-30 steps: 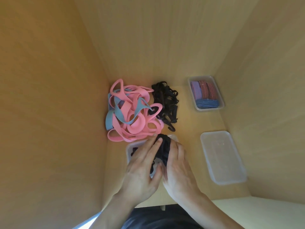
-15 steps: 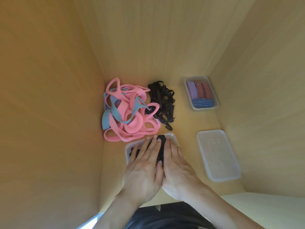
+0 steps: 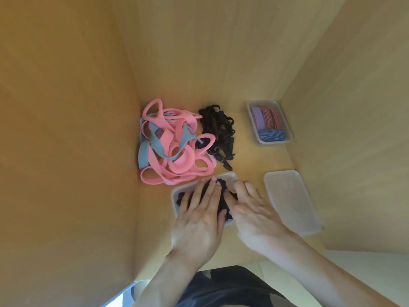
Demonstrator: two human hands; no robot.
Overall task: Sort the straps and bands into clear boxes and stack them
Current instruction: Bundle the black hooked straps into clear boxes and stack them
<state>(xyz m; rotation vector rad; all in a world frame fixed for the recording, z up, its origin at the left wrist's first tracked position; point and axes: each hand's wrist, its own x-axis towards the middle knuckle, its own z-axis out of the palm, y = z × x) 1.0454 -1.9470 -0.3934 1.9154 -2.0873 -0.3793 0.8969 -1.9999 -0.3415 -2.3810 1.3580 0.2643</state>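
A clear box near the front holds a bundle of black straps. My left hand lies flat on the straps with straight fingers. My right hand presses on them from the right, fingers spread. Behind the box lies a tangle of pink and blue bands, with a heap of loose black straps with clips to its right. Most of the box's inside is hidden under my hands.
A clear box with folded purple, red and blue striped bands stands at the back right. An upturned clear box or lid lies at the right. Wooden walls close in on the left, back and right.
My hands have spread apart a little on the black straps; the right hand has shifted right toward the box's edge. The view has moved slightly.
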